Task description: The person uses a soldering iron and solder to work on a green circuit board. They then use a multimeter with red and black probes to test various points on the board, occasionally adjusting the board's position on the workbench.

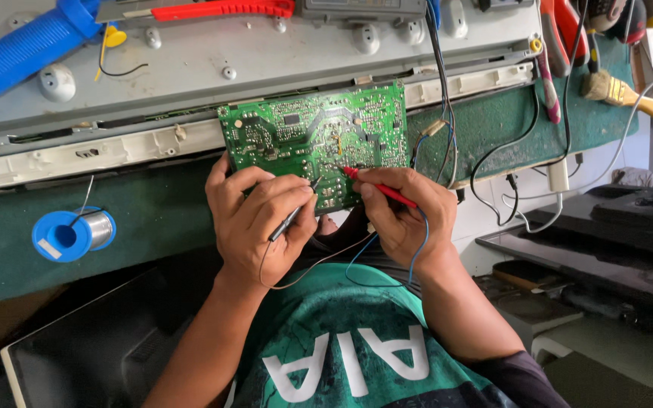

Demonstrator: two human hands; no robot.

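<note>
The circuit board lies on the bench — solder spool to its left, brush far right.

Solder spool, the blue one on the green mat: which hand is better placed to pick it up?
Left, probably. The blue solder spool lies on the left hand's side. The right hand would have to cross over. Both are occupied on the green circuit board: left holds the black probe, right the red probe.

Bench w/ green mat: long grey-white panel laid across back, green circuit board at its front edge, blue solder spool left, brush w/ yellow handle far right, black cables trailing off the edge.
</note>
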